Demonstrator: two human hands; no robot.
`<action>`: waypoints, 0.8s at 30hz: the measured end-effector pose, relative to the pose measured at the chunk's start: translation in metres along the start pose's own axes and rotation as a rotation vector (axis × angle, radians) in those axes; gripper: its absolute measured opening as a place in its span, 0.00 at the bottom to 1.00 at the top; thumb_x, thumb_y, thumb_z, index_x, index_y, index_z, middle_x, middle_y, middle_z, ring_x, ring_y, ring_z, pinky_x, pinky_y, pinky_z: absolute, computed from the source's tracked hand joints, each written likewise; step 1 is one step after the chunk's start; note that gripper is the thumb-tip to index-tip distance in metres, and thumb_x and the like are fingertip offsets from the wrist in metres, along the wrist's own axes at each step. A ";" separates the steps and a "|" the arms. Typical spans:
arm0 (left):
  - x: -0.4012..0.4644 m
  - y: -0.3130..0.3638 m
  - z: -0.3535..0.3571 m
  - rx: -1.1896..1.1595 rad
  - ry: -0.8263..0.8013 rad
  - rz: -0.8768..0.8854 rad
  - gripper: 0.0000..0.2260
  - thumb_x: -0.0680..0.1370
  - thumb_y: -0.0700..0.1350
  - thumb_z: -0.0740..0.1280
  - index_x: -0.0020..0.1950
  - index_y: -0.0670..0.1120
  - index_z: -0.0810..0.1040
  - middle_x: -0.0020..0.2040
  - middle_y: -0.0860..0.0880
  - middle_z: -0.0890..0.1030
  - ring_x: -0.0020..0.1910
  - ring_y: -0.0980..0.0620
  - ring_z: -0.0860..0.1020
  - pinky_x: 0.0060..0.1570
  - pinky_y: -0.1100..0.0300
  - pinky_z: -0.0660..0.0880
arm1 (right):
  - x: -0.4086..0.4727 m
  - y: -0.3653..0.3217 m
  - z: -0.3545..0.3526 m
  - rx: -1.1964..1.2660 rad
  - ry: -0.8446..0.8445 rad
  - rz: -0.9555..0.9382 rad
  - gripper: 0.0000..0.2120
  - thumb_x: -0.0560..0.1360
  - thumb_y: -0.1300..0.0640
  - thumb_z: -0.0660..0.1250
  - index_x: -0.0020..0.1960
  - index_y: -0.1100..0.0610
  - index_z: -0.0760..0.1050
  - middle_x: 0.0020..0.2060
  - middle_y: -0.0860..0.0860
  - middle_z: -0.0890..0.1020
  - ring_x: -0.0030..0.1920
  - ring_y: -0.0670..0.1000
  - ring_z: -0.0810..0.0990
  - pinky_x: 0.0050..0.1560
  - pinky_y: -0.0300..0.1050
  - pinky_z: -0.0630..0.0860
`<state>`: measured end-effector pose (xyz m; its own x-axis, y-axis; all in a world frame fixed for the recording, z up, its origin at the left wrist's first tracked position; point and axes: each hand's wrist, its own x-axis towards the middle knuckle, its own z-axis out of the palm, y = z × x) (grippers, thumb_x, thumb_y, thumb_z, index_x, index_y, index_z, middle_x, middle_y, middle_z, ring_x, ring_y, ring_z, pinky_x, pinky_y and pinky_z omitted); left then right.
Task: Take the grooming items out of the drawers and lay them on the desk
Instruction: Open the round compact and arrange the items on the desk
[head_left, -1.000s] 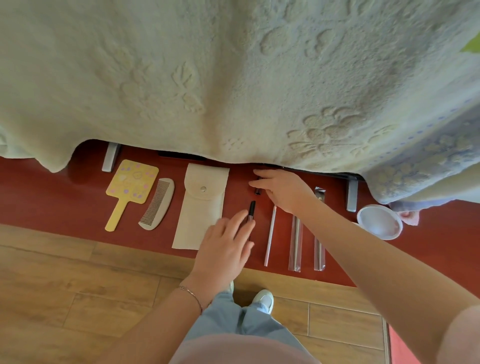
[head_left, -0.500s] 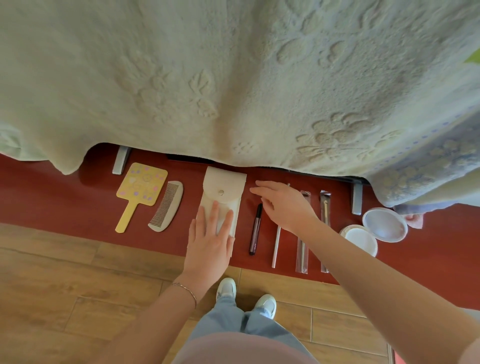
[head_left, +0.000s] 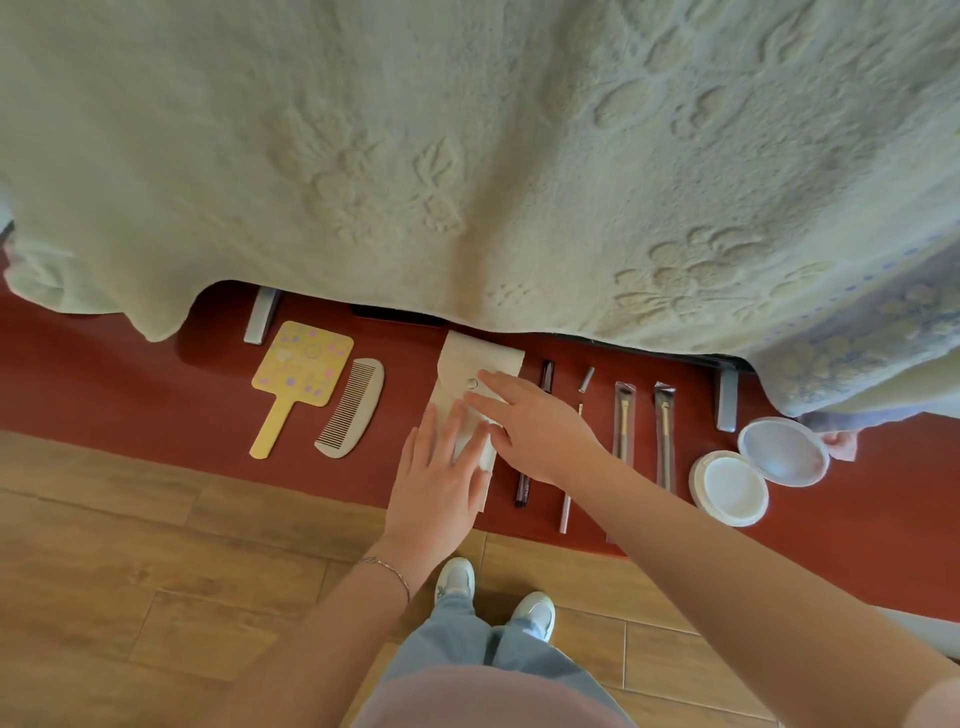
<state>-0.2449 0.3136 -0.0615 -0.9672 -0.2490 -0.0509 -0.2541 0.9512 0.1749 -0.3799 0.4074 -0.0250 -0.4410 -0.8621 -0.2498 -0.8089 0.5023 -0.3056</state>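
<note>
Over most of the red tabletop (head_left: 104, 384) hangs a pale blanket (head_left: 467, 156); along the near edge lie a yellow hand mirror (head_left: 298, 376), a comb (head_left: 353, 408), a cream pouch (head_left: 483, 364), a dark pencil (head_left: 522, 488), two wrapped brushes (head_left: 623, 415) and an open compact (head_left: 756, 470); the left hand (head_left: 436, 483) lies flat and open on the pouch; the right hand (head_left: 535, 426), fingers spread, touches its snap flap
</note>
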 end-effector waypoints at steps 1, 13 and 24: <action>-0.001 -0.005 -0.003 0.018 0.009 -0.005 0.22 0.78 0.54 0.52 0.71 0.50 0.63 0.73 0.42 0.64 0.71 0.39 0.62 0.66 0.43 0.66 | 0.000 -0.002 0.000 -0.006 -0.006 0.004 0.22 0.80 0.54 0.53 0.74 0.45 0.58 0.76 0.47 0.54 0.75 0.49 0.51 0.69 0.49 0.65; -0.011 -0.054 -0.002 -0.055 -0.026 -0.382 0.30 0.76 0.55 0.47 0.72 0.37 0.62 0.72 0.39 0.63 0.72 0.41 0.61 0.68 0.46 0.60 | 0.010 -0.040 0.020 -0.118 -0.088 0.017 0.46 0.72 0.33 0.58 0.76 0.53 0.38 0.75 0.59 0.36 0.75 0.57 0.35 0.74 0.52 0.44; -0.002 -0.044 -0.002 -0.064 -0.070 -0.346 0.32 0.76 0.58 0.43 0.73 0.39 0.60 0.73 0.41 0.62 0.73 0.44 0.60 0.69 0.47 0.60 | 0.010 -0.037 0.020 -0.139 -0.090 0.004 0.46 0.72 0.32 0.57 0.76 0.55 0.39 0.75 0.59 0.37 0.75 0.57 0.35 0.74 0.51 0.43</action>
<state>-0.2317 0.2718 -0.0670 -0.8216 -0.5392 -0.1850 -0.5685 0.7989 0.1965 -0.3468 0.3817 -0.0348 -0.4131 -0.8474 -0.3336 -0.8557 0.4865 -0.1761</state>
